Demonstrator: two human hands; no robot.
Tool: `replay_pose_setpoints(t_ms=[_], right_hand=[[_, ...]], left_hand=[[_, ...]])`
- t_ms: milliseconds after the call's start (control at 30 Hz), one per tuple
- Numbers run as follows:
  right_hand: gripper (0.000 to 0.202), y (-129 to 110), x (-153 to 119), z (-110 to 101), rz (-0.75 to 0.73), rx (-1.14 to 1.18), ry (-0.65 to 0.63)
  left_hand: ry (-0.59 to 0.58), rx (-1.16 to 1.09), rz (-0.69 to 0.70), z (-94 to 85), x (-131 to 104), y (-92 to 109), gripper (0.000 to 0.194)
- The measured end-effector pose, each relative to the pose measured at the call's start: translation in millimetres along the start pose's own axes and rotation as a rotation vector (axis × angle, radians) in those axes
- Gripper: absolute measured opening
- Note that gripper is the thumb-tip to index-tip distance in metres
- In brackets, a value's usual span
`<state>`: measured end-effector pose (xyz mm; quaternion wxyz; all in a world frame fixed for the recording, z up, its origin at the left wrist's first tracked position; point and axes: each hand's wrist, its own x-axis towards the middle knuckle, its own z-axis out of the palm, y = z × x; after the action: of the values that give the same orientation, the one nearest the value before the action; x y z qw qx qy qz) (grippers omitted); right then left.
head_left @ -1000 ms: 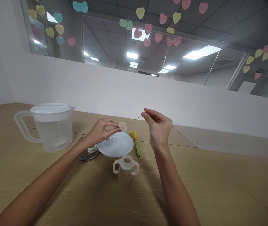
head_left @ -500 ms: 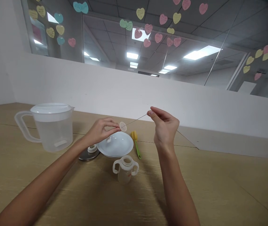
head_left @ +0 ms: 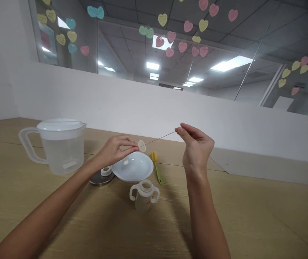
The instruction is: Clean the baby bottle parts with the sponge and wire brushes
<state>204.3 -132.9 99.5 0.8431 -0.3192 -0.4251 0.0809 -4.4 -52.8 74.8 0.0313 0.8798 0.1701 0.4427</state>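
L hand pinched clear disc above bowl's far edge; R hand pinched thin wire, prob. best guided straight w/ disc steady.

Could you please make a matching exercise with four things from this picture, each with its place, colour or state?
1. small round piece
2. pitcher
3. brush
4. two-handled bottle

A. yellow and green
B. upright, with an open top
C. held in the left hand
D. farthest left of the four

Pairs: 1-C, 2-D, 3-A, 4-B
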Motion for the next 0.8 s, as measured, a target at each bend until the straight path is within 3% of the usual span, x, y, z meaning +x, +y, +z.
replay_pose_setpoints(t_ms=[467, 567, 667, 800], right_hand=[[0.019, -2, 7, -6, -0.033, 0.013, 0.046], [0.021, -9, 18, -20, -0.128, 0.031, 0.178], [0.018, -21, 31, -43, -0.257, 0.044, 0.361], [0.014, -29, 34, -53, -0.273, 0.071, 0.337]], left_hand=[[-0.050, -0.065, -0.074, -2.5, -1, -3, 0.020], [-0.046, -0.019, -0.123, -7.9, -2, -7, 0.022], [0.041, -0.010, -0.194, -14.4, -2, -13, 0.025], [0.116, -0.057, -0.216, -17.6, -2, -19, 0.025]])
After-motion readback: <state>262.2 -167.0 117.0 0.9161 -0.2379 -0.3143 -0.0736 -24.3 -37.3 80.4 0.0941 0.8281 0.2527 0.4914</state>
